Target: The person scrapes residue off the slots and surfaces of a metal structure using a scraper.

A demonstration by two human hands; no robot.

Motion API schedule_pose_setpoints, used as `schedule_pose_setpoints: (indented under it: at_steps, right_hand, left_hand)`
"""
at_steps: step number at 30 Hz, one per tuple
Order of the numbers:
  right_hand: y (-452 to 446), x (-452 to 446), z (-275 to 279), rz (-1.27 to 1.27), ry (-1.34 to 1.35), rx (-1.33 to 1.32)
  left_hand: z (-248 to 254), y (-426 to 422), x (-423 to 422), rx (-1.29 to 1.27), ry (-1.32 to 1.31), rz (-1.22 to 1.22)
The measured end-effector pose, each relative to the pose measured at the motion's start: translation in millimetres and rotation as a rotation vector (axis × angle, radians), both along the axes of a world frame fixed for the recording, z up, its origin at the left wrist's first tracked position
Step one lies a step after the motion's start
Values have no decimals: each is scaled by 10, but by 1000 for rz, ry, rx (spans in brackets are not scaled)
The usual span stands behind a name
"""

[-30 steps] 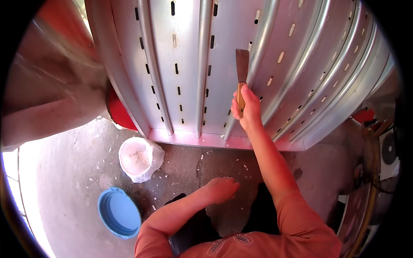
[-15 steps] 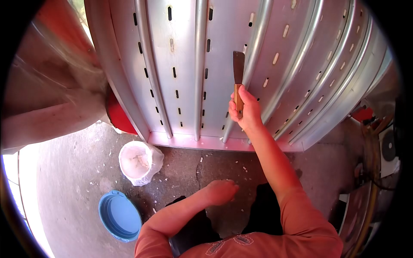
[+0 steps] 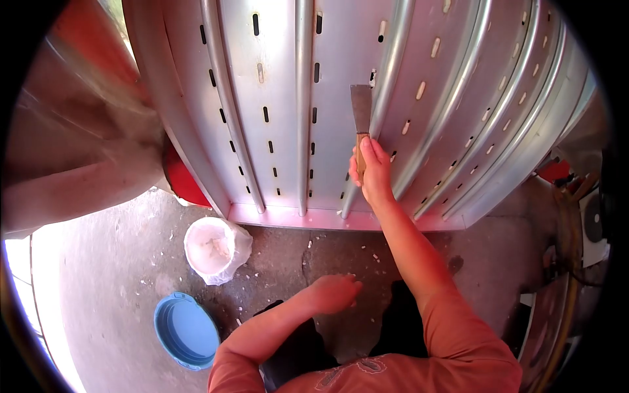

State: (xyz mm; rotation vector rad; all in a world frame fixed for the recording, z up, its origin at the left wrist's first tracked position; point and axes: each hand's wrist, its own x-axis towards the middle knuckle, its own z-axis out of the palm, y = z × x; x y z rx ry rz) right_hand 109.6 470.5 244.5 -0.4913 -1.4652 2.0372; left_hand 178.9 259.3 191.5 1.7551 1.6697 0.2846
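Observation:
My right hand [image 3: 371, 169] is wrapped round the wooden handle of a scraper [image 3: 361, 111], whose flat metal blade points up. The blade lies over a large slotted metal panel [image 3: 282, 85], left of a raised rib and just below a slot with pale material in it. Several other slots on the right are filled with white material, while many on the left look dark. My left hand [image 3: 333, 293] hangs low above the floor with its fingers curled; whether anything is inside them is hidden.
A white bucket lined with plastic [image 3: 210, 247] and a round blue basin [image 3: 188, 331] stand on the concrete floor [image 3: 124, 275] at the left. White bits are scattered there. A red object [image 3: 185, 178] shows beside the panel's left edge; cluttered equipment is at the far right.
The scraper and my right hand have moved slightly down and left over the panel, and the blade has left the slot's edge. My left hand has stayed nearly still.

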Motion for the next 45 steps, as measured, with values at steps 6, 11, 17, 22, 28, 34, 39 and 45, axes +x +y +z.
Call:
schedule_pose_setpoints:
  at_steps: [6, 11, 17, 22, 28, 34, 39, 45]
  right_hand:
    - [116, 1, 191, 114, 92, -122]
    - [27, 120, 52, 93, 40, -122]
    - [88, -16, 297, 51, 120, -39]
    - [-112, 170, -107, 80, 11, -107]
    - [198, -167, 623, 37, 180, 101]
    - [178, -47, 809, 155, 66, -72]
    - [224, -37, 970, 207, 62, -88]
    - [236, -237, 1054, 37, 59, 87]
  left_hand:
    - [-15, -45, 59, 51, -9, 3]
    - [9, -33, 8, 15, -7, 8]
    - [-25, -59, 59, 107, 6, -8]
    - [-51, -9, 49, 65, 8, 6]
    - [-78, -14, 89, 72, -16, -8]
    - [-30, 44, 45, 24, 34, 23]
    - [-5, 42, 49, 24, 14, -23]
    - [-76, 45, 102, 24, 16, -37]
